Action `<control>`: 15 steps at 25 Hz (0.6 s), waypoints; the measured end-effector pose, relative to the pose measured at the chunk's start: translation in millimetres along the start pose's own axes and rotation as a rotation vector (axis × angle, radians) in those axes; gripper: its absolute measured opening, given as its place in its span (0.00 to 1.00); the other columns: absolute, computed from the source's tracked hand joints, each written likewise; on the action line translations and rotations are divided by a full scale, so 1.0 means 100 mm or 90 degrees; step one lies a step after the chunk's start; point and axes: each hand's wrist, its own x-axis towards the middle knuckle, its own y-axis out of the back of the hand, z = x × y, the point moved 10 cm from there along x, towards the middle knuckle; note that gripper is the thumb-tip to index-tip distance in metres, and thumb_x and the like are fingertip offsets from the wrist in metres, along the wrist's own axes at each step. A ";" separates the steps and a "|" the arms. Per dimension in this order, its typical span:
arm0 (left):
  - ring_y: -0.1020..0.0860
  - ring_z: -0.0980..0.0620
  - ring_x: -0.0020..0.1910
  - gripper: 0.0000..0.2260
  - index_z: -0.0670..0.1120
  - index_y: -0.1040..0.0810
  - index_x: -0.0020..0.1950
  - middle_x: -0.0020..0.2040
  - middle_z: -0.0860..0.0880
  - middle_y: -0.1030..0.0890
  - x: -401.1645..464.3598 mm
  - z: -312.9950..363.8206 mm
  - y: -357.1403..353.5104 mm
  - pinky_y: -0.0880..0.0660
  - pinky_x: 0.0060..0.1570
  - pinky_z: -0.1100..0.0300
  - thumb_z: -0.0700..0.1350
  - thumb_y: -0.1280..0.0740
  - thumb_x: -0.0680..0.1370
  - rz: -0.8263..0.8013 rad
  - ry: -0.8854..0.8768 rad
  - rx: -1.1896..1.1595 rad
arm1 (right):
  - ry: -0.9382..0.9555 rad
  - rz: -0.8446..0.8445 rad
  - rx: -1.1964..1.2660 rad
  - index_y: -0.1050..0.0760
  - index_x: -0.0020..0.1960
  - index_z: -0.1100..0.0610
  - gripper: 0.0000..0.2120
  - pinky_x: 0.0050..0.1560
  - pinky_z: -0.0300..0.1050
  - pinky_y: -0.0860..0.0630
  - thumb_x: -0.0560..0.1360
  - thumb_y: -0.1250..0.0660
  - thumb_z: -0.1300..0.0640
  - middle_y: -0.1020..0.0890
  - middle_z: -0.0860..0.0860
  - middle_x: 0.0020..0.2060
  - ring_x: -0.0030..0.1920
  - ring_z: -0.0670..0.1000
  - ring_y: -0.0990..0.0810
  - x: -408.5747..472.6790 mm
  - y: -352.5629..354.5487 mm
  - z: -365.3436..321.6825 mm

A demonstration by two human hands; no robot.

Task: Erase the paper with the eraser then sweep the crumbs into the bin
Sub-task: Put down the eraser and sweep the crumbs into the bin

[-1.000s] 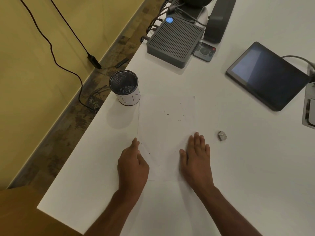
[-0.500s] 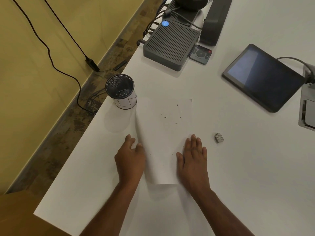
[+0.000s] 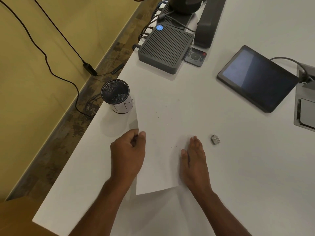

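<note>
By the desk's left edge stood the bin (image 3: 117, 94). Your left hand (image 3: 128, 154) pinched the paper (image 3: 159, 142), lifting its crumbs; your right hand (image 3: 194, 159) lay flat, fingers released; the eraser (image 3: 215, 139) sat beyond. Next, I'd judge, tilt toward the bin.

A single head-worn camera looks forward and steeply down from above the near edge of the white table (image 3: 238, 167), close enough that both forearms enter from the bottom of the frame. The wide lens takes in the table edge running diagonally, with floor (image 3: 71, 133) and yellow wall (image 3: 34, 82) at left (straight lines bow slightly). No second view shares the scene.
</note>
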 end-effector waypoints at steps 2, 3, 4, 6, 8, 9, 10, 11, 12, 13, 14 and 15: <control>0.24 0.50 0.31 0.09 0.48 0.18 0.41 0.29 0.52 0.22 -0.04 0.31 0.08 0.24 0.32 0.56 0.46 0.32 0.80 0.001 -0.073 -0.003 | -0.051 0.017 0.070 0.49 0.79 0.55 0.27 0.73 0.35 0.55 0.83 0.51 0.47 0.47 0.45 0.77 0.76 0.41 0.51 -0.01 0.12 0.06; 0.24 0.49 0.30 0.09 0.47 0.18 0.41 0.29 0.51 0.22 -0.07 0.47 0.12 0.25 0.30 0.58 0.47 0.33 0.80 0.002 -0.104 -0.002 | -0.066 0.019 0.089 0.47 0.79 0.55 0.26 0.73 0.36 0.53 0.83 0.49 0.49 0.45 0.45 0.77 0.76 0.41 0.50 -0.02 0.16 0.08; 0.25 0.49 0.30 0.10 0.47 0.19 0.41 0.28 0.51 0.23 -0.09 0.59 0.16 0.27 0.29 0.59 0.47 0.33 0.80 0.004 -0.130 -0.002 | -0.073 0.019 0.101 0.46 0.78 0.54 0.25 0.73 0.36 0.52 0.83 0.48 0.50 0.44 0.45 0.77 0.76 0.40 0.49 -0.03 0.18 0.08; 0.25 0.49 0.30 0.10 0.47 0.19 0.41 0.28 0.51 0.24 -0.11 0.77 0.20 0.29 0.27 0.63 0.47 0.33 0.80 0.005 -0.166 -0.004 | -0.079 0.015 0.115 0.45 0.78 0.54 0.25 0.73 0.36 0.51 0.83 0.48 0.51 0.43 0.44 0.77 0.75 0.39 0.48 -0.04 0.20 0.07; 0.25 0.49 0.30 0.10 0.47 0.18 0.42 0.29 0.51 0.23 -0.11 0.83 0.21 0.28 0.27 0.64 0.48 0.34 0.80 -0.002 -0.174 -0.006 | -0.087 0.010 0.122 0.45 0.78 0.53 0.25 0.73 0.36 0.51 0.83 0.47 0.51 0.43 0.44 0.77 0.74 0.38 0.48 -0.02 0.20 0.08; 0.24 0.48 0.30 0.10 0.47 0.18 0.42 0.29 0.51 0.22 -0.12 0.84 0.22 0.27 0.28 0.62 0.49 0.34 0.80 -0.008 -0.169 -0.007 | -0.088 0.006 0.122 0.45 0.78 0.53 0.25 0.73 0.36 0.51 0.83 0.48 0.51 0.43 0.44 0.77 0.75 0.38 0.48 -0.03 0.19 0.07; 0.23 0.48 0.31 0.10 0.47 0.17 0.43 0.30 0.51 0.21 -0.12 0.86 0.23 0.26 0.28 0.60 0.49 0.34 0.80 -0.008 -0.171 -0.010 | -0.084 0.002 0.120 0.45 0.78 0.53 0.25 0.73 0.37 0.51 0.83 0.48 0.51 0.43 0.44 0.77 0.75 0.39 0.48 -0.04 0.18 0.07; 0.23 0.48 0.31 0.10 0.47 0.17 0.44 0.31 0.50 0.20 -0.12 0.88 0.23 0.25 0.29 0.60 0.48 0.34 0.80 -0.004 -0.182 -0.013 | -0.084 0.000 0.120 0.46 0.78 0.53 0.25 0.73 0.37 0.51 0.83 0.48 0.50 0.43 0.44 0.77 0.75 0.39 0.48 -0.03 0.18 0.06; 0.23 0.48 0.31 0.10 0.46 0.17 0.44 0.30 0.51 0.21 -0.13 0.89 0.23 0.26 0.28 0.61 0.48 0.34 0.80 0.001 -0.194 -0.008 | -0.088 -0.003 0.118 0.46 0.78 0.53 0.25 0.73 0.37 0.51 0.83 0.48 0.50 0.43 0.44 0.76 0.75 0.39 0.48 -0.03 0.19 0.08; 0.24 0.49 0.31 0.10 0.46 0.18 0.42 0.29 0.51 0.22 -0.14 0.89 0.23 0.28 0.28 0.62 0.47 0.33 0.81 0.007 -0.203 0.004 | -0.088 -0.004 0.117 0.45 0.78 0.53 0.25 0.73 0.36 0.51 0.83 0.48 0.50 0.43 0.44 0.76 0.75 0.39 0.48 -0.04 0.19 0.07; 0.24 0.48 0.31 0.10 0.46 0.18 0.41 0.28 0.51 0.23 -0.13 0.89 0.24 0.28 0.27 0.62 0.46 0.33 0.81 0.011 -0.207 0.014 | -0.081 -0.002 0.116 0.45 0.78 0.53 0.25 0.73 0.36 0.51 0.83 0.48 0.50 0.43 0.44 0.76 0.75 0.39 0.47 -0.04 0.20 0.06; 0.25 0.48 0.31 0.10 0.46 0.19 0.40 0.28 0.51 0.24 -0.10 0.87 0.23 0.28 0.27 0.61 0.46 0.33 0.80 0.010 -0.205 0.019 | -0.078 0.002 0.117 0.45 0.78 0.53 0.25 0.73 0.36 0.51 0.83 0.48 0.50 0.42 0.44 0.76 0.75 0.40 0.47 -0.04 0.20 0.06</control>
